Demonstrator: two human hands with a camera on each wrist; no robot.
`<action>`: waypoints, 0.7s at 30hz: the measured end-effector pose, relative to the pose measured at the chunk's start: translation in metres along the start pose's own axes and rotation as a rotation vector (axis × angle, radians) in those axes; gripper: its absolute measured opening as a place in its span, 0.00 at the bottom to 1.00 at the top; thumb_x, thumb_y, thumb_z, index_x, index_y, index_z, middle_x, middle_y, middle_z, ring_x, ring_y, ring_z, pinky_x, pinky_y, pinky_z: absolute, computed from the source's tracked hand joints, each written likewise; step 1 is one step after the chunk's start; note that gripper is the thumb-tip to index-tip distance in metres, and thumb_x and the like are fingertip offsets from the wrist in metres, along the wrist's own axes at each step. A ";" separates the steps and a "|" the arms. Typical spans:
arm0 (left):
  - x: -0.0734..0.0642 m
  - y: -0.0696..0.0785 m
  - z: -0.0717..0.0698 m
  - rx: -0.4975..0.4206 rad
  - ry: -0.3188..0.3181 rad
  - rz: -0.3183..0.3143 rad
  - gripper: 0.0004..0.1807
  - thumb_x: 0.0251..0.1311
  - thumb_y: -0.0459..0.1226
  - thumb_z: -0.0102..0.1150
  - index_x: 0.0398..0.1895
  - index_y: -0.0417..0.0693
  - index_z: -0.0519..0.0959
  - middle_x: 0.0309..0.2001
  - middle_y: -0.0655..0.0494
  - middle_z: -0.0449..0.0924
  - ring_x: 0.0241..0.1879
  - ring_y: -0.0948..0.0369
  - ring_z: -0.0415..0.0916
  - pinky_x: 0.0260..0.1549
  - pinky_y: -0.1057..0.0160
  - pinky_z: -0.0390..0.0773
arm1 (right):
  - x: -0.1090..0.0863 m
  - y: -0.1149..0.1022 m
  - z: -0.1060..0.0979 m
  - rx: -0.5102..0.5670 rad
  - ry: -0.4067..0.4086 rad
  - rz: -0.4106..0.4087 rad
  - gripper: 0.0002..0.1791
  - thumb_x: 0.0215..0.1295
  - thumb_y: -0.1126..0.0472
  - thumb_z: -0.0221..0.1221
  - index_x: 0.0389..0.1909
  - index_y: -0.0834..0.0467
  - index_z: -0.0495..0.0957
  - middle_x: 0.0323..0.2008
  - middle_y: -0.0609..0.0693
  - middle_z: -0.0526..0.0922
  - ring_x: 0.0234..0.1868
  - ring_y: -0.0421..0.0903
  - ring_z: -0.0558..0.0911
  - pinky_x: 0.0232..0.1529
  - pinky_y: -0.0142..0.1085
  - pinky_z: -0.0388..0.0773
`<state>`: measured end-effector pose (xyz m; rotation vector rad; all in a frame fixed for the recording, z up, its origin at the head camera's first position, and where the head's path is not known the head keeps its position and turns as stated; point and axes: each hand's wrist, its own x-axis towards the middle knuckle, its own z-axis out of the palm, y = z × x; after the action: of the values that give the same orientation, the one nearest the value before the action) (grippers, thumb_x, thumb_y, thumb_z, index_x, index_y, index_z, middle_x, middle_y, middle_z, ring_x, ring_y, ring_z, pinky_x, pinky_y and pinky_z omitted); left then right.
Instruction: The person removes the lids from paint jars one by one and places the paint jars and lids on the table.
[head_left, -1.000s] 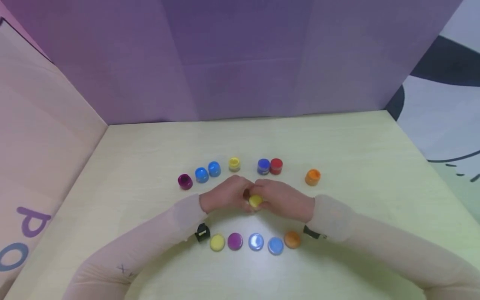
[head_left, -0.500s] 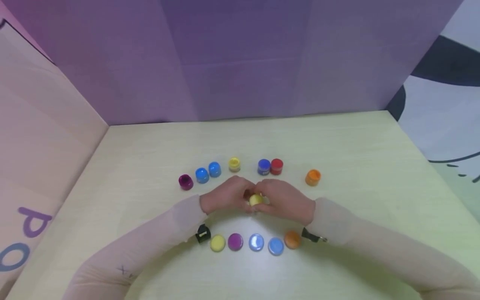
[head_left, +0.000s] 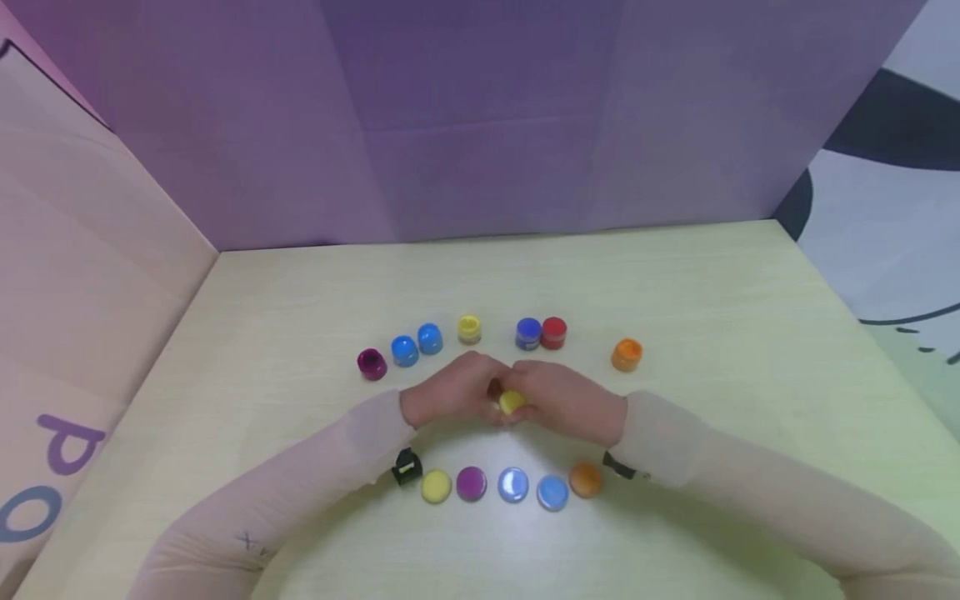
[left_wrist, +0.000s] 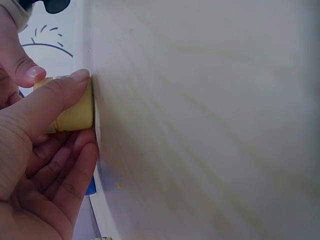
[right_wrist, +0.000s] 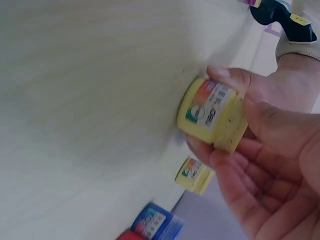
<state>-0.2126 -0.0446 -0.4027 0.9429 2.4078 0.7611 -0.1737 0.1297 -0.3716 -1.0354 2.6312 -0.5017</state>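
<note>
Near the middle of the table in the head view, both hands meet at a small yellow paint jar (head_left: 512, 402). The left hand (head_left: 457, 389) grips the labelled body of the jar (left_wrist: 77, 112), its thumb along one side and its fingers beneath in the left wrist view. Thumb and fingers of the right hand (head_left: 566, 400) pinch the yellow lid (right_wrist: 233, 122). In the right wrist view the jar's base is close to the table, with the lid turned away from it. The fingers hide part of the jar.
Behind the hands stand a purple jar (head_left: 372, 364), two blue jars, an uncovered yellow jar (head_left: 469, 329), lidded indigo (head_left: 528, 333) and red (head_left: 553, 332) jars, and an orange jar (head_left: 627, 354). Several loose lids, including a purple lid (head_left: 471, 483), lie in front. A purple panel (head_left: 480, 125) rises behind.
The right hand's fingers loosened and shifted on the yellow lid half a second ago and now pinch it again. The left hand stays nearly still; the other jars and lids keep their places.
</note>
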 end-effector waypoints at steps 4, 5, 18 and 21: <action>-0.001 0.000 -0.001 -0.013 0.004 0.000 0.18 0.48 0.37 0.71 0.45 0.50 0.81 0.29 0.65 0.78 0.31 0.65 0.73 0.34 0.70 0.75 | 0.000 0.000 -0.002 -0.094 -0.022 -0.078 0.15 0.61 0.64 0.62 0.50 0.58 0.78 0.44 0.49 0.81 0.46 0.44 0.78 0.51 0.34 0.76; -0.001 0.000 -0.001 -0.023 0.004 0.004 0.19 0.48 0.36 0.71 0.45 0.50 0.81 0.30 0.65 0.79 0.31 0.65 0.73 0.34 0.70 0.75 | -0.001 0.001 -0.002 -0.106 -0.022 -0.099 0.15 0.60 0.66 0.62 0.49 0.58 0.78 0.44 0.49 0.81 0.47 0.44 0.78 0.51 0.34 0.76; -0.001 0.002 -0.001 0.011 0.007 0.021 0.18 0.49 0.38 0.71 0.45 0.51 0.81 0.27 0.66 0.77 0.30 0.65 0.71 0.34 0.71 0.74 | -0.005 0.004 0.006 0.050 0.098 0.015 0.18 0.59 0.50 0.64 0.47 0.54 0.77 0.35 0.42 0.77 0.35 0.38 0.73 0.40 0.29 0.75; -0.001 0.002 -0.002 -0.004 -0.001 0.031 0.19 0.49 0.38 0.71 0.47 0.51 0.81 0.28 0.66 0.77 0.31 0.65 0.72 0.34 0.71 0.75 | -0.003 0.003 0.007 0.044 0.108 0.070 0.20 0.57 0.49 0.65 0.46 0.55 0.76 0.34 0.42 0.77 0.34 0.38 0.73 0.39 0.29 0.74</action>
<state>-0.2115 -0.0445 -0.3998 0.9813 2.3950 0.7768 -0.1707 0.1328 -0.3790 -0.9241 2.7266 -0.6129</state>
